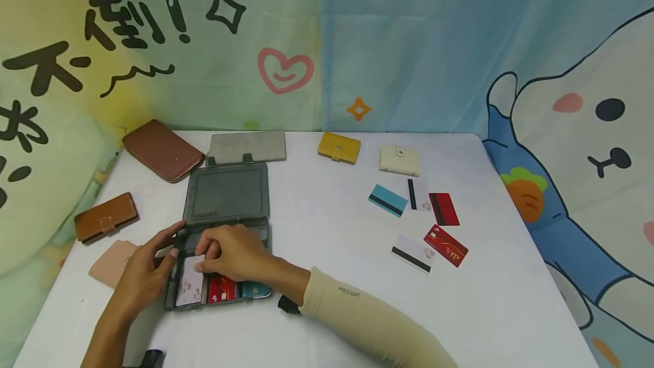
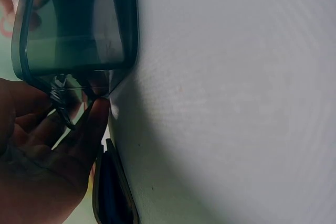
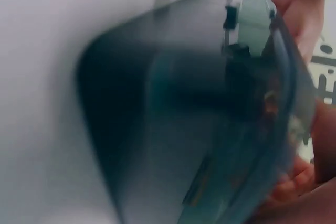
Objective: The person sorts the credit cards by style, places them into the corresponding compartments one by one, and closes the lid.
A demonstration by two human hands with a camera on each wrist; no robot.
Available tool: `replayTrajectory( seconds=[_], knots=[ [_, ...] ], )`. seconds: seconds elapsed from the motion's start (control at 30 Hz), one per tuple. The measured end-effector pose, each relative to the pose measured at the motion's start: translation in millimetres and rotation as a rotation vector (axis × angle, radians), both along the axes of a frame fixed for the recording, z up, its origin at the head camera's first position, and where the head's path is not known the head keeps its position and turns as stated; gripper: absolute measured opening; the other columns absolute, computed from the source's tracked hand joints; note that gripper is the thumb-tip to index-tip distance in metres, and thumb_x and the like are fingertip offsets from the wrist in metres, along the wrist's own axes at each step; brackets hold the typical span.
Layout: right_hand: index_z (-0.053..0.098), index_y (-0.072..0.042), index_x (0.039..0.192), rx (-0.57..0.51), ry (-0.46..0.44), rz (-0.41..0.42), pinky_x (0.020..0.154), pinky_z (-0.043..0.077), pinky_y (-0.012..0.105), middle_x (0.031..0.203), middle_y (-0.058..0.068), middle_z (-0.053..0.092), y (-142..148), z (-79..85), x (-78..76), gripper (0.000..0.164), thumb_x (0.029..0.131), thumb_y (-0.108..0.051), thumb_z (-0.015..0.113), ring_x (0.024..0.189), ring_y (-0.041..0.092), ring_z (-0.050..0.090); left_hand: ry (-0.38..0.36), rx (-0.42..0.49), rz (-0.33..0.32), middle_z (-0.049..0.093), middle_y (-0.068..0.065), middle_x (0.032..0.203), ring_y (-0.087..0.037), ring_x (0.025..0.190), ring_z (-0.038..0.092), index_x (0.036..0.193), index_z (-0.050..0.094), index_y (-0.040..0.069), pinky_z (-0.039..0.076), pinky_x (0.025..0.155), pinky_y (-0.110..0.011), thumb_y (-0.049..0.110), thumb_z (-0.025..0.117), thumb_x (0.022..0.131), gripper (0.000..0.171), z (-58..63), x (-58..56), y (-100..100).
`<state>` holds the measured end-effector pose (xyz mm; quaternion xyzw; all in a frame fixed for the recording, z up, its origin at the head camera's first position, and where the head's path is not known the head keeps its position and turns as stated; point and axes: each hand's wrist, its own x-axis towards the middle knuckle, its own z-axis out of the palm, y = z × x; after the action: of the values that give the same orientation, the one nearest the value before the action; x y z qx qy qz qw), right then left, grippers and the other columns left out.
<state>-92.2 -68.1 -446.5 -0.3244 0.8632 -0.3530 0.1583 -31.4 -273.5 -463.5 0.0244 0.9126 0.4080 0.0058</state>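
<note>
A dark grey translucent plastic storage box (image 1: 269, 243) lies on the table with its lid (image 1: 226, 192) swung back. In its compartments are a white card (image 1: 190, 280) at left, a red card (image 1: 222, 288) in the middle and a blue card (image 1: 255, 289) at right. My left hand (image 1: 140, 277) grips the box's left side; in the left wrist view its fingers reach around a latch at the box's end. Over the box, my right hand (image 1: 232, 251) pinches the white card near its upper right edge, its fingertips partly hiding it. The right wrist view is blurred.
Brown wallets (image 1: 163, 149), a tan wallet (image 1: 107, 218) and a pink wallet (image 1: 114, 263) lie left. A grey flat piece (image 1: 248, 146) sits behind the lid. Yellow (image 1: 339, 147) and cream (image 1: 399, 161) wallets stand back; several cards (image 1: 446, 245) are scattered right.
</note>
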Motion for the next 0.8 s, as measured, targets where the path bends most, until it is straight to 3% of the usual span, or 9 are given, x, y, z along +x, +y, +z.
replayTrajectory(
  seconds=[0.17,0.33,0.43,0.8],
  knots=[
    [0.069,-0.021,0.106,-0.177,-0.064,0.065,0.056,0.049,0.012,0.074,-0.021,0.063,25.2,-1.7,-16.3,0.025,0.087,-0.033,0.078,0.059,-0.001,0.055,-0.015,-0.011,0.005,0.044,-0.026,0.15,-0.05,0.131,0.048,0.155,0.036,0.014,0.048,0.099,-0.06,0.002,0.049,0.102,0.056,-1.9,0.1,1.1],
    [0.069,-0.016,0.109,-0.313,-0.157,0.002,0.051,0.048,0.019,0.081,-0.011,0.068,63.0,-3.8,-38.2,0.03,0.085,-0.031,0.08,0.059,0.015,0.056,-0.032,-0.007,0.015,0.04,-0.025,0.153,-0.051,0.133,0.046,0.156,0.034,0.015,0.046,0.1,-0.061,0.003,0.047,0.103,0.056,-1.9,1.7,0.4],
    [0.07,-0.015,0.111,-0.312,-0.168,-0.06,0.052,0.049,0.023,0.087,-0.007,0.07,89.4,-6.4,-51.1,0.034,0.083,-0.031,0.081,0.063,0.019,0.058,-0.037,-0.007,0.017,0.039,-0.025,0.154,-0.051,0.133,0.045,0.156,0.034,0.016,0.046,0.1,-0.061,0.003,0.047,0.103,0.056,-1.4,2.4,-0.1],
    [0.068,-0.016,0.119,-0.137,-0.177,-0.327,0.062,0.056,0.031,0.107,0.005,0.068,194.4,-11.0,-88.6,0.047,0.078,-0.032,0.086,0.083,0.022,0.059,-0.041,-0.008,0.012,0.039,-0.026,0.154,-0.052,0.133,0.045,0.156,0.034,0.016,0.046,0.1,-0.06,0.003,0.048,0.103,0.057,-0.3,1.5,0.8]
  ],
)
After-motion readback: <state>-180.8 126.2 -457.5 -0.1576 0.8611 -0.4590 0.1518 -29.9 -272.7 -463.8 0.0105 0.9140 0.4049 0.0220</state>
